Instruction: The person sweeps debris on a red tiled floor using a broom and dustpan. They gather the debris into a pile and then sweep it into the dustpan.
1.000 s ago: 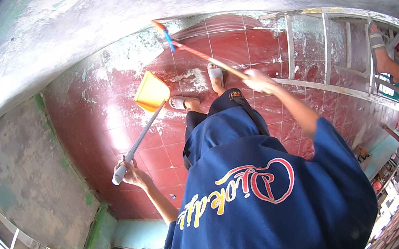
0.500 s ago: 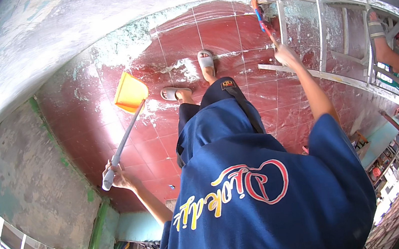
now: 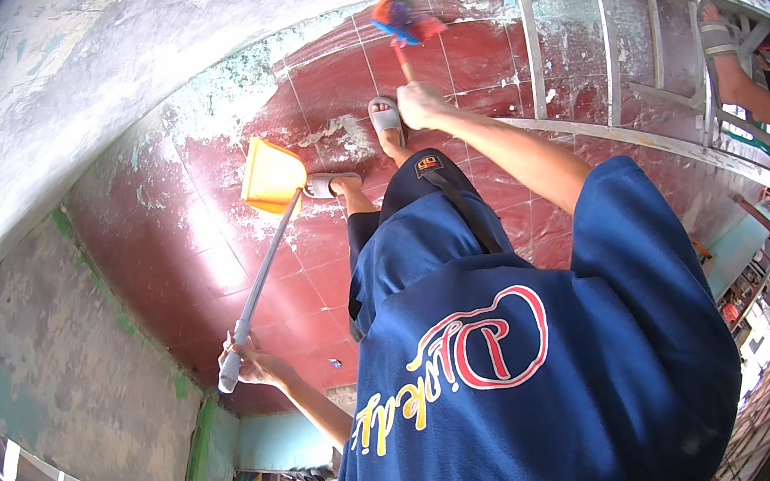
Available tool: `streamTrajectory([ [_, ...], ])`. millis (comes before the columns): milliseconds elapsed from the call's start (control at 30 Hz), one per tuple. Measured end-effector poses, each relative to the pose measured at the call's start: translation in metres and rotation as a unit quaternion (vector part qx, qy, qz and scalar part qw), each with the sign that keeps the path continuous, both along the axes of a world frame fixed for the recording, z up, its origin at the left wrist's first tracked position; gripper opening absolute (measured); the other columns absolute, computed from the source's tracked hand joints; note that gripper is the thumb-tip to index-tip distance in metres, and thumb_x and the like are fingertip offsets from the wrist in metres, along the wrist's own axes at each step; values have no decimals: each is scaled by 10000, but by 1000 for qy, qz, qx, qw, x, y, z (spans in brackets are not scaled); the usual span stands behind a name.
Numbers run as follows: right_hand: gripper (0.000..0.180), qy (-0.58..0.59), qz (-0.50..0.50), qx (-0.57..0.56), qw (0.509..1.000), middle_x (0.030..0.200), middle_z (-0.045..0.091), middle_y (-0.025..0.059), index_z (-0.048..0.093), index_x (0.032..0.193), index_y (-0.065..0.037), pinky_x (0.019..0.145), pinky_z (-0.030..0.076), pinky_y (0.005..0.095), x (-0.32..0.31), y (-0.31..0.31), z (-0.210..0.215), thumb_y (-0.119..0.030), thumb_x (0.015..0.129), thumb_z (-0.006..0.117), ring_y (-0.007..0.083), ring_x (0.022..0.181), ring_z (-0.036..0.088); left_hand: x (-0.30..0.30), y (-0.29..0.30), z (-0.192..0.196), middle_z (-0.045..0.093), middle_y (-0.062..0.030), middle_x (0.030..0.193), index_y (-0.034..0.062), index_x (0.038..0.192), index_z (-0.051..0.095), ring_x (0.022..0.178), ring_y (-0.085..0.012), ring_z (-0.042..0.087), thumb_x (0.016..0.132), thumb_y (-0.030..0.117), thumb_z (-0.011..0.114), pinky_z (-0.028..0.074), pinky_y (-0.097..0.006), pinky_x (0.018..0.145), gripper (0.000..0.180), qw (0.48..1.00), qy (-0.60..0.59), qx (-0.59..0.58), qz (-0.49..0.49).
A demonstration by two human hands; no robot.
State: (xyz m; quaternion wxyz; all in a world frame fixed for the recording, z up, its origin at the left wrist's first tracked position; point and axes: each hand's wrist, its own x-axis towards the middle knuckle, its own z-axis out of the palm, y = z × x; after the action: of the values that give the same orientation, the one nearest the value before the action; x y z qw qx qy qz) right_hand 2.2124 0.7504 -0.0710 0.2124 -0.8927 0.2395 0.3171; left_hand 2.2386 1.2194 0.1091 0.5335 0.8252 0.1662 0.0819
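Observation:
My left hand [image 3: 263, 364] is wrapped round the grey handle of a long-handled yellow dustpan [image 3: 272, 177]. The pan sits low over the red tiled floor [image 3: 168, 206], just left of my sandalled feet; whether it touches the tiles I cannot tell. In front of my feet, my right hand [image 3: 424, 105] grips the handle of a broom [image 3: 407, 23] with a red, blue and orange head. That head is smeared by motion near the foot of the wall. White dust and flaked paint lie on the tiles around it.
A pale ladder [image 3: 611, 50] lies along the right side. Beyond it another person's leg [image 3: 762, 108] and sandalled foot show. A peeling grey wall [image 3: 183, 38] curves across the far side; a low wall [image 3: 59, 351] and green post [image 3: 192, 470] stand at left.
My right hand has swept the broom leftward, away from the ladder to in front of my feet. The dustpan has shifted slightly right, closer to my left foot.

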Motion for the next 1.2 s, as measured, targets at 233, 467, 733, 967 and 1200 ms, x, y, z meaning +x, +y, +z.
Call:
streamTrajectory([
  [233, 211, -7, 27, 81, 996, 920, 682, 194, 694, 935, 0, 700, 561, 401, 74, 97, 27, -125, 816, 573, 311, 864, 681, -9, 11, -8, 561, -128, 1163, 75, 1090, 450, 1083, -242, 561, 919, 283, 598, 557, -414, 850, 307, 999, 24, -23, -13],
  [467, 244, -54, -50, 150, 986, 871, 675, 211, 647, 1001, 53, 632, 575, 381, 124, 172, -15, -93, 868, 504, 311, 774, 686, -9, 29, -5, 555, -135, 1164, 69, 1090, 448, 1067, -259, 579, 916, 276, 602, 555, -423, 867, 311, 998, 19, -42, -34],
  [733, 402, -103, -94, 126, 982, 828, 620, 237, 543, 1143, 15, 658, 505, 465, -40, 70, 23, -53, 753, 611, 379, 760, 633, -7, 43, -9, 532, -140, 1177, 65, 1092, 429, 1138, -281, 532, 939, 132, 552, 531, -442, 911, 208, 998, 29, -46, -17],
  [967, 410, -13, -102, -72, 992, 802, 615, 193, 480, 1233, -10, 597, 492, 426, -227, -16, 91, -99, 841, 565, 311, 682, 608, -2, 40, -11, 541, -89, 1133, 77, 1077, 427, 1134, -252, 533, 937, 99, 550, 522, -421, 911, 188, 999, 6, -40, -4],
  [1200, 112, 7, -696, 427, 578, 613, 424, -9, 410, 847, -99, 336, 256, 219, -202, -49, 53, -123, 944, 460, 62, 414, 374, -2, 33, -7, 557, -91, 1133, 57, 1038, 482, 1085, -220, 547, 937, 174, 572, 532, -402, 891, 179, 1000, 5, -21, 2],
])
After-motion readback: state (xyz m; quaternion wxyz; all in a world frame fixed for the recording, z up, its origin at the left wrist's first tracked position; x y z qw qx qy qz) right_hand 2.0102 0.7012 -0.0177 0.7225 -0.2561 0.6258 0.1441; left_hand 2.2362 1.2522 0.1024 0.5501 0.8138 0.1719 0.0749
